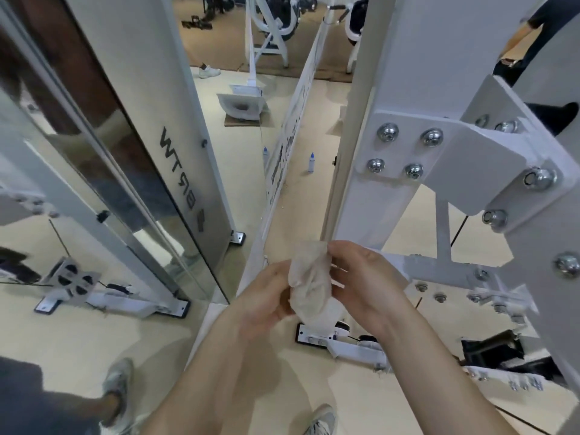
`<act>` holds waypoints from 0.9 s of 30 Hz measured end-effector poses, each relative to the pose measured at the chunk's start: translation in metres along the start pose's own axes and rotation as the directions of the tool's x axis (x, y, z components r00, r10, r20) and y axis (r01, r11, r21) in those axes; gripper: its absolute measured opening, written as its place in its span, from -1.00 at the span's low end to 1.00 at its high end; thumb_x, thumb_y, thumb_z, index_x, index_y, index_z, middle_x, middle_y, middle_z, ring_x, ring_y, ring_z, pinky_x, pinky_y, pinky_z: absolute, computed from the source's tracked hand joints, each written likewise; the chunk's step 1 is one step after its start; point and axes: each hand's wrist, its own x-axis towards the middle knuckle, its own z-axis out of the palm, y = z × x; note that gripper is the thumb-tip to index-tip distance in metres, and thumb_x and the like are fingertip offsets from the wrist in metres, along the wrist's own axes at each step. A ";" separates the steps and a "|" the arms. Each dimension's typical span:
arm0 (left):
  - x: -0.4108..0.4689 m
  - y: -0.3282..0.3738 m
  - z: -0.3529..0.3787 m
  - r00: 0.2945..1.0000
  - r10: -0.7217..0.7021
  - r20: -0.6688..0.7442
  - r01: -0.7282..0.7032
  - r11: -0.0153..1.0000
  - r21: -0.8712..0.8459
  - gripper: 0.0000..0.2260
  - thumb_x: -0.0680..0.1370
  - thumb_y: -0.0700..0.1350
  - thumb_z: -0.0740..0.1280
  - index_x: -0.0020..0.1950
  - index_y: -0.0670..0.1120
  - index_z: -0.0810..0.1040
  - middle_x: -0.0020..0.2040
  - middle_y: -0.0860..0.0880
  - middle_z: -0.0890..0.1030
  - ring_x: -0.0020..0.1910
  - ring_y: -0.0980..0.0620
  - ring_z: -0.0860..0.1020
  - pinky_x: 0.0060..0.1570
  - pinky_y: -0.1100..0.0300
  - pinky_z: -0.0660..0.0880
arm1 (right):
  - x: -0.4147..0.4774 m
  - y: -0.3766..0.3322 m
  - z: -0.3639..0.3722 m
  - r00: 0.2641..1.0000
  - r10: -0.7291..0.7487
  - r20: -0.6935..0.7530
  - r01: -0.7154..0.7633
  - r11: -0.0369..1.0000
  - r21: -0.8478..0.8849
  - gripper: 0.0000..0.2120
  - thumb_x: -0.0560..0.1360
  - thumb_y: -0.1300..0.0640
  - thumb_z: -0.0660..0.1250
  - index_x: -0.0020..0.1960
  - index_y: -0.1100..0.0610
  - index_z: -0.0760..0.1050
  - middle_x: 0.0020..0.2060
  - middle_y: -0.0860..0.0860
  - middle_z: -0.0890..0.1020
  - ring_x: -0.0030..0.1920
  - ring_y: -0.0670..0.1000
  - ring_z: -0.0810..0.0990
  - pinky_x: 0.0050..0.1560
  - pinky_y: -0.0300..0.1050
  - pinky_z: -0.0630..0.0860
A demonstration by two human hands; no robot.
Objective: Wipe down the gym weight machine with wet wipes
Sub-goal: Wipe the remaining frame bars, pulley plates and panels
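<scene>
Wet wipe is bunched in mid-air between both hands, near the weight machine upright, apart from it. Left hand grips the lower bunch, right hand pinches the top edge. Light, limp, damp, probably tears if yanked; take it by the edges. Beyond: bolted bracket, mirror left, beige floor, small bottle.

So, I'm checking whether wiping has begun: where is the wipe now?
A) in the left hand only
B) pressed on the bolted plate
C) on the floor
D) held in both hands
D: the left hand and right hand both grip the crumpled wipe, held up in front of the frame.
</scene>
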 end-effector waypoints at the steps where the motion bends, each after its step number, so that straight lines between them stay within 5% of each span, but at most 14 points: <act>1: -0.009 -0.003 -0.003 1.000 0.011 0.011 -0.010 0.999 -0.039 -0.53 0.37 0.02 0.52 0.15 -0.24 0.59 -0.10 -0.12 0.62 -0.21 0.00 0.59 -0.28 0.21 0.54 | -0.005 0.001 0.005 1.000 0.005 -0.023 -0.004 0.999 0.036 -0.82 0.55 0.23 0.27 0.05 0.29 0.58 -0.18 0.11 0.63 -0.20 0.06 0.58 -0.17 -0.05 0.48; 4: -0.040 -0.008 -0.012 0.997 0.070 -0.011 -0.071 0.990 -0.119 -0.30 0.25 -0.02 0.63 0.23 -0.36 0.48 -0.24 -0.11 0.59 -0.44 0.06 0.49 -0.44 0.29 0.42 | -0.016 0.007 0.015 0.997 0.083 -0.010 -0.082 0.992 0.092 -0.58 0.42 0.16 0.28 0.19 0.38 0.50 -0.04 0.17 0.58 -0.11 0.12 0.57 -0.16 -0.04 0.46; 7: -0.068 -0.009 -0.013 0.992 0.106 -0.070 -0.112 0.991 -0.078 -0.57 0.39 -0.17 0.49 0.17 -0.37 0.53 -0.33 -0.14 0.56 -0.50 0.04 0.43 -0.46 0.26 0.39 | -0.032 0.014 0.025 0.983 0.173 0.059 -0.181 0.969 0.171 -0.56 0.26 0.14 0.34 0.13 0.23 0.49 0.00 0.19 0.49 -0.01 0.16 0.52 -0.05 0.04 0.46; 10: -0.093 -0.012 -0.007 0.974 0.128 -0.189 -0.141 0.988 -0.056 -0.69 0.37 -0.16 0.49 0.04 -0.28 0.61 -0.29 -0.22 0.54 -0.44 -0.05 0.46 -0.31 0.10 0.41 | -0.045 0.022 0.031 0.976 0.164 0.144 -0.191 0.962 0.195 -0.72 0.30 0.15 0.36 -0.02 0.14 0.41 -0.13 0.13 0.41 -0.08 0.11 0.44 0.00 0.03 0.38; 12: -0.111 -0.013 -0.001 0.937 0.160 -0.311 -0.212 0.967 -0.142 -0.92 0.38 -0.26 0.46 -0.14 -0.19 0.67 -0.37 -0.18 0.52 -0.51 0.02 0.43 -0.42 0.14 0.39 | -0.055 0.023 0.033 0.950 0.156 0.271 -0.229 0.937 0.264 -0.70 0.20 0.18 0.40 -0.14 0.11 0.36 -0.27 0.06 0.35 -0.19 0.06 0.37 0.02 -0.01 0.35; 14: -0.126 -0.015 0.005 0.883 0.143 -0.447 -0.291 0.914 -0.283 -0.82 0.46 -0.34 0.34 -0.23 -0.13 0.67 -0.44 -0.10 0.49 -0.58 0.10 0.38 -0.54 0.27 0.32 | -0.066 0.023 0.036 0.901 0.125 0.415 -0.271 0.910 0.315 -0.77 0.15 0.21 0.36 -0.31 0.10 0.32 -0.34 0.02 0.34 -0.27 0.04 0.39 -0.02 -0.03 0.39; 17: -0.148 -0.016 0.017 0.810 0.124 -0.573 -0.410 0.819 -0.401 -0.80 0.52 -0.34 0.25 -0.16 -0.13 0.63 -0.39 -0.06 0.55 -0.51 0.12 0.47 -0.55 0.35 0.39 | -0.077 0.025 0.032 0.803 0.089 0.590 -0.246 0.950 0.191 -0.78 0.21 0.22 0.34 -0.38 0.11 0.27 -0.26 0.08 0.45 -0.16 0.13 0.48 -0.06 0.09 0.46; 20: -0.176 -0.023 0.034 0.797 0.118 -0.592 -0.481 0.717 -0.504 -0.87 0.46 -0.29 0.31 -0.08 -0.16 0.64 -0.19 -0.09 0.68 -0.28 0.04 0.64 -0.29 0.26 0.60 | -0.087 0.027 0.029 0.720 0.138 0.680 -0.130 0.989 -0.063 -0.81 0.27 0.29 0.36 -0.35 0.20 0.33 -0.03 0.21 0.61 -0.04 0.19 0.57 -0.07 0.13 0.57; 23: -0.202 -0.045 0.057 0.706 0.247 -0.663 -0.588 0.727 -0.355 -0.69 0.40 -0.42 0.36 0.07 -0.15 0.65 0.10 -0.12 0.67 0.06 -0.06 0.65 0.08 0.06 0.60 | -0.101 0.035 0.028 0.733 0.168 0.660 0.077 0.942 -0.326 -0.76 0.42 0.48 0.34 -0.31 0.23 0.39 -0.08 0.13 0.68 -0.16 0.00 0.66 -0.29 -0.18 0.58; 27: -0.233 -0.088 0.096 0.524 0.326 -0.787 -0.448 0.891 0.071 -0.50 0.38 -0.50 0.40 0.18 0.00 0.58 0.12 0.00 0.67 0.06 0.13 0.64 -0.02 0.21 0.59 | -0.126 0.061 0.024 0.690 0.162 0.706 0.236 0.871 -0.430 -0.69 0.37 0.61 0.29 -0.28 0.21 0.41 -0.44 0.01 0.51 -0.48 -0.11 0.46 -0.49 -0.36 0.36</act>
